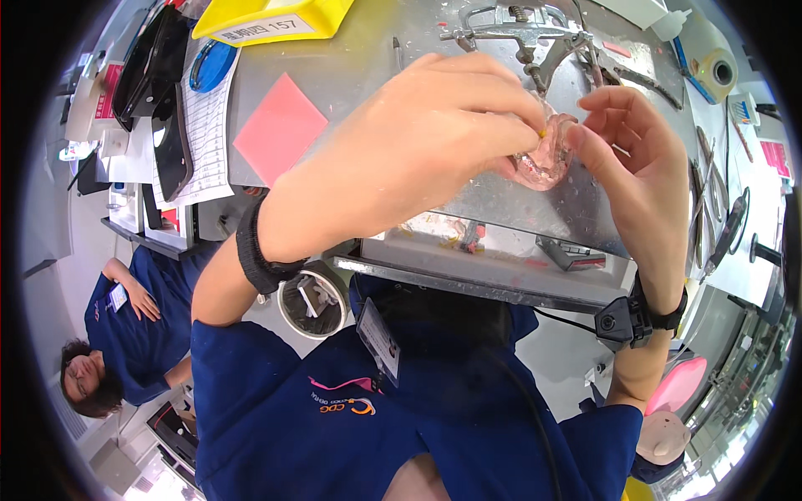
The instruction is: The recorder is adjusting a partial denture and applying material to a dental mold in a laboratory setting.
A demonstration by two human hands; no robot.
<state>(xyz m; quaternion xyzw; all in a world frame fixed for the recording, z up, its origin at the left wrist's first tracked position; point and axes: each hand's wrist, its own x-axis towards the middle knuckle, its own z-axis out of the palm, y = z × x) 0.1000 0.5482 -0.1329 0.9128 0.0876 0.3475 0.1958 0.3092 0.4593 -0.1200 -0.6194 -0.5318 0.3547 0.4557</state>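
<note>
A pinkish, horseshoe-shaped dental model (545, 174) with a glossy surface sits between my hands, beneath a metal articulator (522, 35). My left hand (464, 125) reaches over from the left with its fingertips pinched at the model's inner edge. A tiny yellow spot shows at those fingertips; what it belongs to is too small to tell. My right hand (639, 146) has its thumb against the model's right side, its fingers curled above. A square pink wax sheet (281, 129) lies on the metal worktop (368, 50), left of my left hand.
A yellow tray (271, 18) stands at the back left, near a blue round lid (214, 67) on printed paper (205, 150). Several metal hand tools (706, 179) lie at the right. Below the worktop are an open drawer (501, 255) and a waste bin (312, 301). Another person (125, 334) sits at left.
</note>
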